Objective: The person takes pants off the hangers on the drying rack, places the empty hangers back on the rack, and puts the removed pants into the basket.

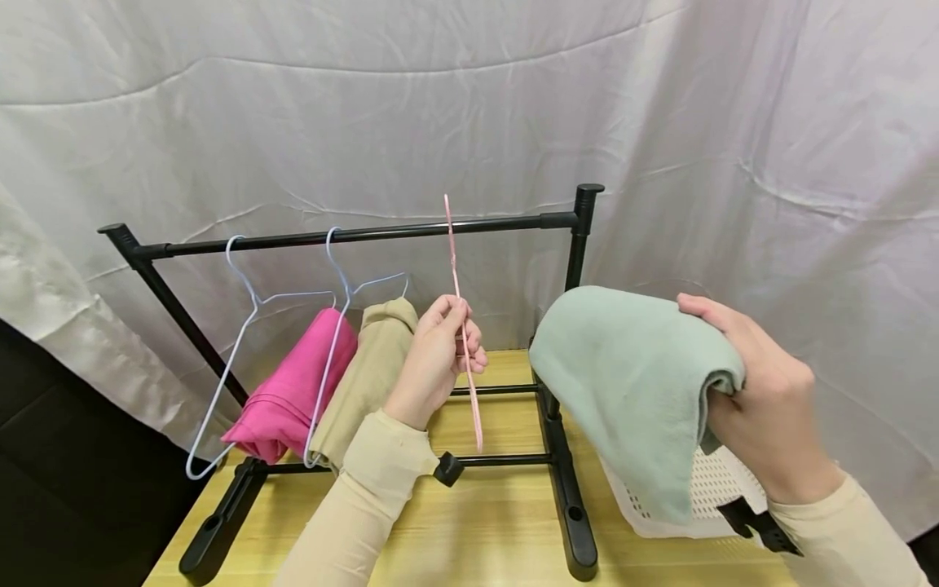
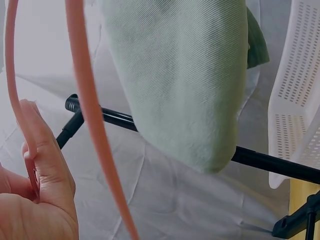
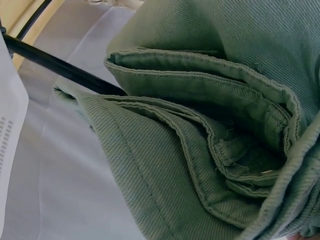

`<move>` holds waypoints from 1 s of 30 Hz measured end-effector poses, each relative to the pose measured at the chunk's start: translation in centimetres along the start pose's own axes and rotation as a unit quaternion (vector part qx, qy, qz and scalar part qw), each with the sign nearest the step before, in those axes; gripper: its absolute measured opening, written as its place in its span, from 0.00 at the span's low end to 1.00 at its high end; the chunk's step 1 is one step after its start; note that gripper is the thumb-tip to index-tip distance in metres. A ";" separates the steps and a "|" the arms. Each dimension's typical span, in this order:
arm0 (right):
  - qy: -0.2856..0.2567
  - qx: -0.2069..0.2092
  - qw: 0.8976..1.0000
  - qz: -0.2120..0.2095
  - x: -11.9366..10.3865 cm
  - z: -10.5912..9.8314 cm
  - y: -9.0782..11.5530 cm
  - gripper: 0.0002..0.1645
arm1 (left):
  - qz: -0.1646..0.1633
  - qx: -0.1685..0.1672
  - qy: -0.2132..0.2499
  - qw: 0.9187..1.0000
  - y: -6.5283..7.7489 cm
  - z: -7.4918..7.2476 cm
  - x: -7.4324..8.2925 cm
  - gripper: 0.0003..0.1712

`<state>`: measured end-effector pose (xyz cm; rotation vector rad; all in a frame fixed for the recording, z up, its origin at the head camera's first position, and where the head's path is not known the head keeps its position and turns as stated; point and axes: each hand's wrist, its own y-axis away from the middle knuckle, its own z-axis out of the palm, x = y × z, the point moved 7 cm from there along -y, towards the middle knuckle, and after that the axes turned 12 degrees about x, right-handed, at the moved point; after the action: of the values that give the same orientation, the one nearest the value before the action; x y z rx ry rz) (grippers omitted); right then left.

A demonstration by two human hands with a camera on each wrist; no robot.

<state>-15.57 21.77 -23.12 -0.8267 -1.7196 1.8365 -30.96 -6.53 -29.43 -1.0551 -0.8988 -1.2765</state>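
Basket: we see a white perforated basket [image 1: 715, 481] on the wooden table [image 1: 477, 530], right of the rack; the green garment hangs in front of part of it, so we cannot tell all it holds.
Green garment: held up between the rack [image 1: 411, 233] and the basket, the green garment [image 1: 631, 383] is pale sage with a ribbed twill weave; we make out folded layers, stitched hems and a drooping lower corner.
Right hand: the right hand [image 1: 766, 399] grips the folded right edge, thumb above, fingers curled beneath.
Left hand: the left hand [image 1: 440, 342] pinches a thin pink hanger [image 1: 472, 383] between thumb and fingers, the others loosely bent; we see the hanger edge-on, its top overlapping the rail; we cannot tell whether they touch.
Rail: two pale-blue hangers [image 1: 256, 302] hook over it, bearing a magenta garment [image 1: 301, 387] and a khaki garment [image 1: 374, 375] side by side.
Backdrop: a creased whitish curtain [image 1: 440, 122].
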 end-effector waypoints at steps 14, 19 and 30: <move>0.032 -0.033 0.999 -0.006 1.5 -1.4 0.7 0.28 | -0.015 0.003 -0.013 1.000 -0.2 0.2 -1.1 0.12; 0.050 -0.056 0.997 0.002 2.8 -1.8 1.3 0.30 | -0.024 0.000 -0.012 1.000 -0.1 0.2 -1.9 0.12; 0.063 -0.067 0.996 0.014 4.0 -2.2 1.9 0.31 | -0.030 -0.022 -0.022 0.999 0.2 0.4 -2.9 0.13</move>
<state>-16.67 26.00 -25.42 -1.0034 -1.7736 1.6619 -31.05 -5.26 -32.06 -1.1013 -0.9464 -1.3317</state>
